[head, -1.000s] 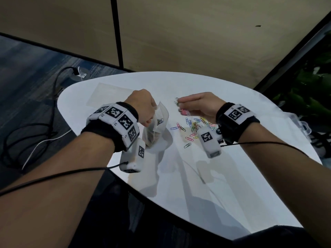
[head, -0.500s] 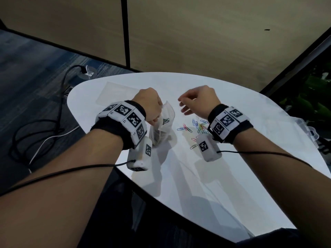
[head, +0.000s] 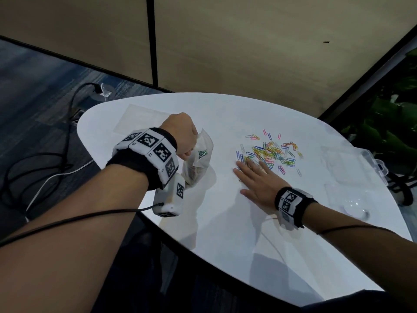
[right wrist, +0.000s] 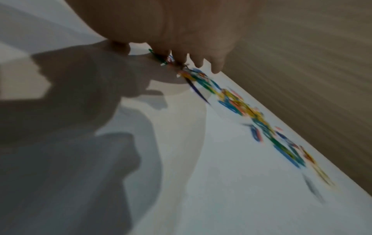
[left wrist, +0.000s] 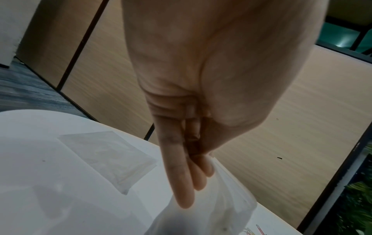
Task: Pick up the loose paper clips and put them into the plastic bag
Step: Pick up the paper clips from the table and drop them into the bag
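With my left hand (head: 184,134) pinching the plastic bag (head: 198,160) upright by its mouth on the counter (head: 225,222), my right hand (head: 256,180) lies flat and released at the near edge of the loose paper clips (head: 269,152), so next I judge it must gather and pinch some.

Head cam looks down over table (head: 225,233); both wrist cams close, low, facing 12 o'clock, sharing the tabletop.

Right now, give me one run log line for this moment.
left hand: holds plastic bag upright | right hand: flat, fingertips on paper clips | table: clips loose
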`<action>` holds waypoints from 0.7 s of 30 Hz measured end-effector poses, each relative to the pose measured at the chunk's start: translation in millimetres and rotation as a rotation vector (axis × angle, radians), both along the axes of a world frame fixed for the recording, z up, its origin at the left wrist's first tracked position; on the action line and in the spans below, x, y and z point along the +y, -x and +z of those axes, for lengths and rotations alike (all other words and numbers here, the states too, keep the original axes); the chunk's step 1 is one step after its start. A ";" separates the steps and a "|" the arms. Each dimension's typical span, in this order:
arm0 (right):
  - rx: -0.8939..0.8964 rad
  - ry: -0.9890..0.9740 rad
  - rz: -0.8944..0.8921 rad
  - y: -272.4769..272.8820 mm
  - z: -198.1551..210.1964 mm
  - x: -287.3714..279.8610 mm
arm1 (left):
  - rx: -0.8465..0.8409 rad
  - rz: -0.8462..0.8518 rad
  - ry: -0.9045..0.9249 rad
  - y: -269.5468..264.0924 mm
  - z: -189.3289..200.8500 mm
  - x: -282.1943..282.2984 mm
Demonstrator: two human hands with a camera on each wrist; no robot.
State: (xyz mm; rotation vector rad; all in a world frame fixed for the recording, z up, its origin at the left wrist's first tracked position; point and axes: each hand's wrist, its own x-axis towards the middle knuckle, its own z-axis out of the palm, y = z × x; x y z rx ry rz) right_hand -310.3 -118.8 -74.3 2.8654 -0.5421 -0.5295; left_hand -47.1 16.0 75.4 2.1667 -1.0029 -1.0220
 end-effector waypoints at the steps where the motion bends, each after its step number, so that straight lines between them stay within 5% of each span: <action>1: -0.002 0.022 -0.056 0.3 2.1 -8.1 | -0.002 -0.001 0.002 0.3 0.5 0.5; 5: -0.020 -0.035 -0.293 -4.9 7.4 -25.3 | -0.014 -0.003 -0.003 0.8 0.6 -0.2; 10: -0.245 -0.163 -0.250 -17.2 7.7 -33.6 | -0.023 0.003 -0.026 2.2 -1.9 -4.0; 14: -0.209 -0.150 -0.338 -29.0 18.9 -34.7 | -0.032 0.000 -0.026 4.7 -2.4 -5.5; 21: -0.737 -0.540 -1.014 -31.0 53.4 -50.7 | -0.036 0.001 -0.020 5.4 -3.0 -5.8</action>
